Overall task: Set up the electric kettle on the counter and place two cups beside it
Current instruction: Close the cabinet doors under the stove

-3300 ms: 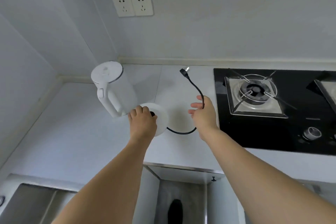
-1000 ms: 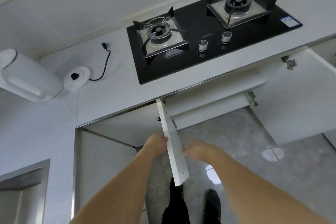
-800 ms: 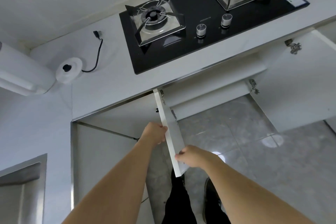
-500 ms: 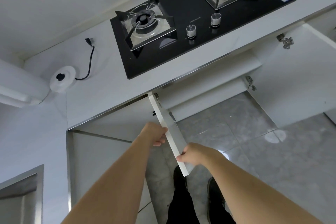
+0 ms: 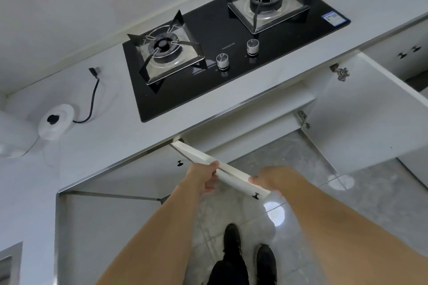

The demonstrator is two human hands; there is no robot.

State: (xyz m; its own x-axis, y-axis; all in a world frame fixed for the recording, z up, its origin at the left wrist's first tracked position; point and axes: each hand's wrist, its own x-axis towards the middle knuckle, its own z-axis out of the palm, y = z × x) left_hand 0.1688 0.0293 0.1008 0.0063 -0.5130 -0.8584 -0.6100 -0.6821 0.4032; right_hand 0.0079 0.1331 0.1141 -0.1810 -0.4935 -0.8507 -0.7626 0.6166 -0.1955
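Both hands gripped a white cabinet door (image 5: pixel 222 170) below the counter (image 5: pixel 111 143), seen from the head camera as the person stood at the kitchen unit. The left hand (image 5: pixel 203 177) was curled around the door's upper edge near the middle, and the right hand (image 5: pixel 269 179) clasped the same edge closer to the free end, just above the door's small black knob (image 5: pixel 256 196). The door stood partly swung out from its hinge side under the counter's metal trim.

The kettle base (image 5: pixel 55 121) sat on the counter at far left, its black cord (image 5: pixel 92 97) trailing toward the wall with the plug (image 5: pixel 93 70) lying loose, not in any socket visible here. Only a blurred white edge of the kettle (image 5: pixel 11 134) showed at the frame's left margin, just beside the base rather than on it. No cups were in view.

The risks looked modest but real. With two hands on one thin edge, a hard shove could pinch fingertips between door and frame. A second cabinet door (image 5: pixel 370 109) hung wide open to the right, well placed to catch a hip or knee if the person turned that way. The gas hob (image 5: pixel 231 53) lay near the loose cord, which could snag on a pan support if dragged carelessly.
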